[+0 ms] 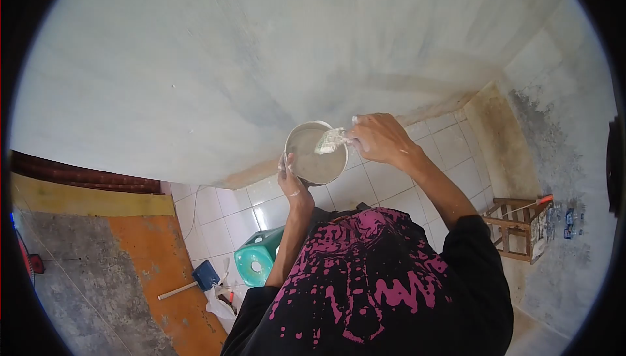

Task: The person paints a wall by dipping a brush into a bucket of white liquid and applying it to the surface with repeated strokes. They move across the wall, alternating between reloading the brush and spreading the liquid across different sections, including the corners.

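A round pale tub (301, 148) is held up close to the wall, tilted so its inside shows. My left hand (291, 180) grips its lower left side, fingers along the outer wall. At the tub's right rim my right hand (378, 137) is closed around a tool smeared with white paste (332, 139), a brush or scraper; its exact kind cannot be made out. The tool's coated end reaches over the tub's opening. White smears mark the fingers of both hands.
A pale wall (195, 62) fills the upper view. Below are white floor tiles (385, 180), a green plastic stool (251, 265), a blue dustpan (206, 276) and a white plastic bag (220, 304). A wooden stool (514, 229) stands at right, near plastic bottles (572, 222).
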{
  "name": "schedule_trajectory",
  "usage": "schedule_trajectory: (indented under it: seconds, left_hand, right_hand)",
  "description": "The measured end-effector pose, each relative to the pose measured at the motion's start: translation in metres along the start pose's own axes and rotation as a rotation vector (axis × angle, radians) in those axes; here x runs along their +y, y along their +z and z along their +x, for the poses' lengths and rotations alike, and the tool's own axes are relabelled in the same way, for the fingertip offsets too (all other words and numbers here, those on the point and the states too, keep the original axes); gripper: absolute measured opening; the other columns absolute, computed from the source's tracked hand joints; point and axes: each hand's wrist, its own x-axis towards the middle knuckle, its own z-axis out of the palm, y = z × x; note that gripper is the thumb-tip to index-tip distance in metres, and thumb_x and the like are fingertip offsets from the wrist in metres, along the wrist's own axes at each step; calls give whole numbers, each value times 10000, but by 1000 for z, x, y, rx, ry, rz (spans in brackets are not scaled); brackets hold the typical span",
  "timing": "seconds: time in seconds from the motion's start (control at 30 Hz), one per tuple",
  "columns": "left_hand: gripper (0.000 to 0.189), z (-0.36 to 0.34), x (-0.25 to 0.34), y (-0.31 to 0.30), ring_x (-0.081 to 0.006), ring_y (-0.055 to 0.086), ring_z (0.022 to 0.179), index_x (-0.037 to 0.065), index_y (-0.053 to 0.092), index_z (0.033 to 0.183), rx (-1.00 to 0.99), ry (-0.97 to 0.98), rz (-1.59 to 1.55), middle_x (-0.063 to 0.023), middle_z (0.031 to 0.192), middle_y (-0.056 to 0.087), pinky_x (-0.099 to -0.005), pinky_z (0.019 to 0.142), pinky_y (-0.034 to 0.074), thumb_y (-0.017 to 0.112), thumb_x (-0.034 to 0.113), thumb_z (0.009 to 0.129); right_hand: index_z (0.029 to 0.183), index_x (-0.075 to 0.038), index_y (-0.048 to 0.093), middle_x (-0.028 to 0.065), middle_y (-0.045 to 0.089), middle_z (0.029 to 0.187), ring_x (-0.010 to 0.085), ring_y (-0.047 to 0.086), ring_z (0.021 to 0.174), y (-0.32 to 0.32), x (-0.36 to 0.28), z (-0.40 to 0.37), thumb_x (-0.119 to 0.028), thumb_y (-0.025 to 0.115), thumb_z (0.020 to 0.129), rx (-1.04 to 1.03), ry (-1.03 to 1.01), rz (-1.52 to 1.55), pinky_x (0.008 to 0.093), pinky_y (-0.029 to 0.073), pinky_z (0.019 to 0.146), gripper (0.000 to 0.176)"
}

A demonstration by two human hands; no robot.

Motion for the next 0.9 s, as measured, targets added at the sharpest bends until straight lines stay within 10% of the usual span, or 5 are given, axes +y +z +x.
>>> schedule_trajectory:
  seconds: [0.53,0.9]
  left_hand:
    - [529,5,-25,-16,-272,602,1045,37,482,1279,0,-174,-130,-135,1179,562,-412,807,525,559,401,903]
    - [465,2,-19,-16,-280,623,1002,52,506,1257,24,-118,-43,-138,1158,561,-399,711,567,575,352,909]
  right_hand:
    - [609,-75,686,113,652,631,258,675,678,-13,-36,60,-88,658,694,-166,-464,-475,362,510,550,90]
    - [635,-60,688,137,659,654,290,669,657,-10,-25,72,-64,688,646,-369,-355,-386,383,522,576,12]
